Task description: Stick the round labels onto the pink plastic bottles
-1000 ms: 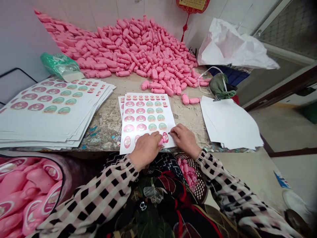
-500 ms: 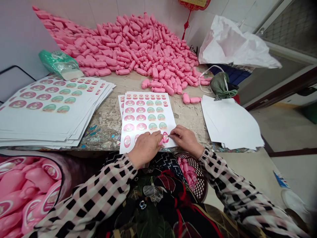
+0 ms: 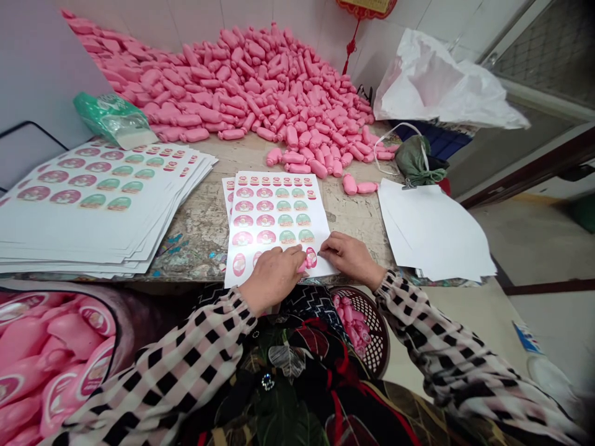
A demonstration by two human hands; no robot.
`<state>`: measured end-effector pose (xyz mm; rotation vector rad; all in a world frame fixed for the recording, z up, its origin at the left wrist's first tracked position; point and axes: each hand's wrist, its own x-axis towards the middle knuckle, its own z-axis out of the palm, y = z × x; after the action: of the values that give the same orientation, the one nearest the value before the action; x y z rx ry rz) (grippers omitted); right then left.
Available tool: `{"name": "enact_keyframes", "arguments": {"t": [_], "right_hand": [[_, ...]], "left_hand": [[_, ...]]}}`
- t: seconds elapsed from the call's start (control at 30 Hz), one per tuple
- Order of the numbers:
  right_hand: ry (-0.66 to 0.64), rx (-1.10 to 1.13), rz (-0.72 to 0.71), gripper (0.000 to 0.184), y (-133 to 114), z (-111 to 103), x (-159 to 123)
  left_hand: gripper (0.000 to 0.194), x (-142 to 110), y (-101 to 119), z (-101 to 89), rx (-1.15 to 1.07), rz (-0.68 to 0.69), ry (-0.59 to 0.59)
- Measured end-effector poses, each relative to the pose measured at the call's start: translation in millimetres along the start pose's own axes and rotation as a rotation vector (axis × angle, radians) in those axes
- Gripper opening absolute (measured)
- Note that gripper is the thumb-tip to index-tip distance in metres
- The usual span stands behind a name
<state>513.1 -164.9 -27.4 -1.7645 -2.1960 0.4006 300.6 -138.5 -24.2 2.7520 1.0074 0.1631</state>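
Observation:
A white sheet of stickers (image 3: 274,204) lies at the table's front edge, printed with rows of pink, green and red labels. My left hand (image 3: 276,275) rests over its lower part, fingers closed around a small pink bottle (image 3: 303,266) that is mostly hidden. Just right of the bottle sits an oval pink sticker (image 3: 311,257) near the sheet's lower right corner. Thumb and forefinger of my right hand (image 3: 351,257) are pinched together beside that sticker; what they hold, if anything, is too small to tell.
Pink bottles (image 3: 260,80) are heaped at the back. Stacked sticker sheets (image 3: 83,229) lie left under a green plastic pack (image 3: 111,118); white papers (image 3: 432,229) lie right. Labelled bottles fill a container (image 3: 56,347) at lower left; a brown basket (image 3: 379,347) stands below the table.
My right hand has shifted very slightly to the right, its fingertips a little farther from the oval sticker. My left hand stays in place with the bottle.

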Motion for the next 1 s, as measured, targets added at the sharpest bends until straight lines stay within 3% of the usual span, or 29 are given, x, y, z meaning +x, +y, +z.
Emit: {"name": "enact_keyframes", "arguments": {"t": [0.33, 0.6, 0.8, 1.0], "right_hand": [[0.175, 0.147, 0.314, 0.011, -14.2, 25.8, -6.5], [0.134, 0.126, 0.344, 0.02, -20.7, 20.1, -2.6], [0.157, 0.143, 0.455, 0.022, -26.7, 19.8, -1.3], [0.242, 0.134, 0.378, 0.021, -24.5, 24.5, -5.2]], "left_hand": [[0.037, 3.1, -4.8, 5.0, 0.01, 0.1, 0.004], [0.046, 0.8, -9.0, 4.5, -0.047, 0.122, -0.048], [0.049, 0.2, -9.7, -4.3, -0.144, 0.117, -0.155], [0.054, 4.0, -8.5, -10.5, -0.11, 0.154, -0.218]]}}
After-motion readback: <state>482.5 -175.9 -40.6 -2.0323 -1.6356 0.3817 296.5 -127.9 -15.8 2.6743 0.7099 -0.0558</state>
